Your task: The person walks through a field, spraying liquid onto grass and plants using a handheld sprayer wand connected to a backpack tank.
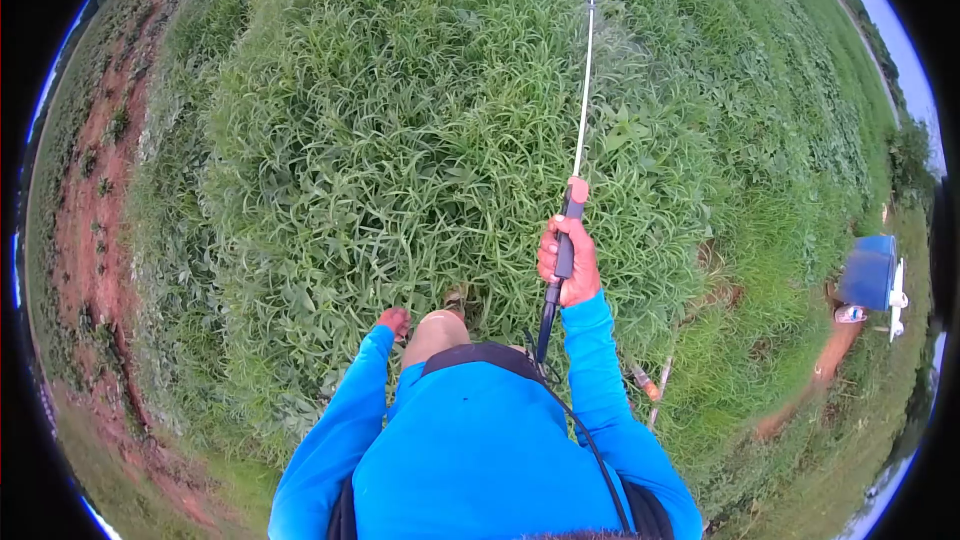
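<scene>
My right hand (570, 262) is wrapped round the dark handle of a spray wand (584, 100). The wand has an orange collar, and its thin white tube points away over the grass to a nozzle at the top. A faint pale mist hangs near the tip. From the handle's lower end a black hose (590, 440) runs back along my right side. My left hand (396, 322) hangs beside my left thigh, touching nothing that I can see. Its fingers look curled in and are partly hidden. Tall green weeds (400, 160) stand all around in front of me.
At the right, a blue container (868, 272) stands beside a white object (897, 300) by a dirt path (835, 350). A bottle with an orange part (645, 383) and a pale stick (661, 390) lie in the grass. Reddish bare soil (95, 190) stretches along the left.
</scene>
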{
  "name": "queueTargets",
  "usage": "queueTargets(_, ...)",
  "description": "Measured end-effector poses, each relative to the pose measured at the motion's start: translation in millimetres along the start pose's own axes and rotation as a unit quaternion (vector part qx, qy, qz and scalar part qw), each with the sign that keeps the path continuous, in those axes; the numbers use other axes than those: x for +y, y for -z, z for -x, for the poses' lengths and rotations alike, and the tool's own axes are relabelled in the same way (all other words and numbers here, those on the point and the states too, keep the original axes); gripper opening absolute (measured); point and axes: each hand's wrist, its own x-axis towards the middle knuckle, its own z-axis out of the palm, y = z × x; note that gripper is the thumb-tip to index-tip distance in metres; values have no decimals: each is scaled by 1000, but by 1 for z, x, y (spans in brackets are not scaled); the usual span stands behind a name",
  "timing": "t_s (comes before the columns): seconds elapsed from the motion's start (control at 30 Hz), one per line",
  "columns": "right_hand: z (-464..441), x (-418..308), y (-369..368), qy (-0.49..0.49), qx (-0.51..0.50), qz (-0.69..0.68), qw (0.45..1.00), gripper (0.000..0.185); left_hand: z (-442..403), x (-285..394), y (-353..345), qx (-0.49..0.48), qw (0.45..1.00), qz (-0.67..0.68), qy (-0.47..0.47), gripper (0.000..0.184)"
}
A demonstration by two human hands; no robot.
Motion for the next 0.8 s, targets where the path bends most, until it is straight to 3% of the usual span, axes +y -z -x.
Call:
queueTargets(0.13,-33,2,-40,-79,-32,-12,996,18,-28,51,-3,19,999,-13,-47,21)
queueTargets(0.23,-51,6,-66,-136,-62,4,989,18,-50,71,8,-40,995,29,-90,20)
queueTargets(0.4,-84,17,-99,-217,-110,3,970,17,-72,87,33,-5,999,-12,-33,19)
queueTargets(0.47,-96,18,-116,-263,-149,3,953,16,-71,89,47,-23,997,6,-73,20)
queueTargets(0.6,-119,30,-143,-308,-205,26,929,17,-58,92,63,10,998,28,-58,25)
queueTargets(0.8,-149,42,-189,-367,-263,58,890,18,-70,73,81,12,1000,21,20,26)
